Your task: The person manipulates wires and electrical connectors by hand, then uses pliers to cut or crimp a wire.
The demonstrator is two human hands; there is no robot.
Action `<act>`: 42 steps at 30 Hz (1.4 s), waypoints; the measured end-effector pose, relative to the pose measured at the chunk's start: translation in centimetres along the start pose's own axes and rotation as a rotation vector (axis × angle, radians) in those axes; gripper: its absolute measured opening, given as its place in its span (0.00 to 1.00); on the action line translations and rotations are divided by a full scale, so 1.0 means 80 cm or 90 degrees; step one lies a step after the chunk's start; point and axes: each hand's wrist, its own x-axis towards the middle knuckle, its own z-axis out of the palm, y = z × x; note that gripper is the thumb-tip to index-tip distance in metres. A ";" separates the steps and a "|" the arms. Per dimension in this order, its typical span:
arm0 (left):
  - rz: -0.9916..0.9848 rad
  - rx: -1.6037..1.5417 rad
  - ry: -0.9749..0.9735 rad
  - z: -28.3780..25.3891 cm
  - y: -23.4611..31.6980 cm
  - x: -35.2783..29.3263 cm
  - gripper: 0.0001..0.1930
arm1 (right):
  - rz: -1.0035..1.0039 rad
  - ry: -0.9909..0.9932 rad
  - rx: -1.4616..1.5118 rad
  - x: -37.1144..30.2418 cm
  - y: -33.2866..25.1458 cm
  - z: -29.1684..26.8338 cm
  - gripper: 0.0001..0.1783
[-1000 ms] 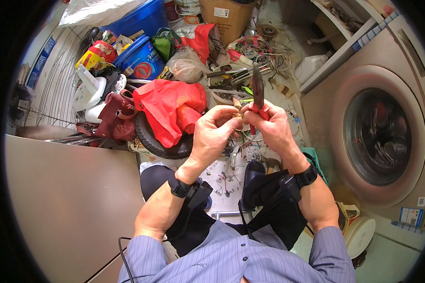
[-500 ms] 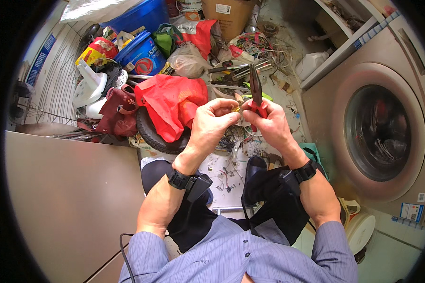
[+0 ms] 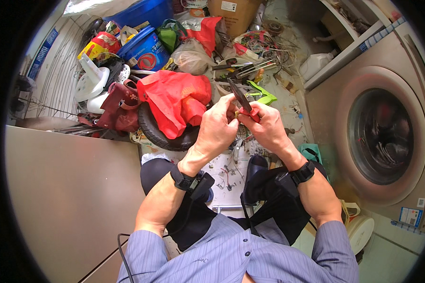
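My two hands meet in the middle, held up over the floor. In my right hand are pliers with dark jaws and red handles, their nose tilted up and to the left. My left hand is closed in a pinch, its fingertips close to the right hand's. Between the fingertips a small yellowish piece shows in part. It is too small for me to tell its kind, and the fingers hide most of it.
A washing machine stands at the right. Ahead lie a red bag on a black tyre, a blue bucket, tangled wires and a bright green clamp-like thing. Scraps litter the floor between my feet.
The pliers have tipped from nearly upright to leaning left, their jaws now nearer my left fingers. My hands have drawn slightly closer together. The view has shifted a little.
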 end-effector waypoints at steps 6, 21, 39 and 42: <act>-0.190 -0.240 -0.089 -0.001 -0.004 0.002 0.27 | 0.056 -0.106 0.019 0.006 0.011 -0.027 0.10; -0.327 -0.663 -0.184 -0.010 -0.005 0.001 0.15 | 0.089 -0.147 0.205 -0.002 -0.017 -0.037 0.04; -0.337 -0.746 -0.108 0.016 -0.004 0.002 0.06 | 0.049 0.232 0.327 0.013 -0.004 -0.062 0.04; -0.343 -0.702 -0.106 0.007 -0.004 -0.004 0.05 | 0.061 0.278 0.315 0.012 0.001 -0.076 0.03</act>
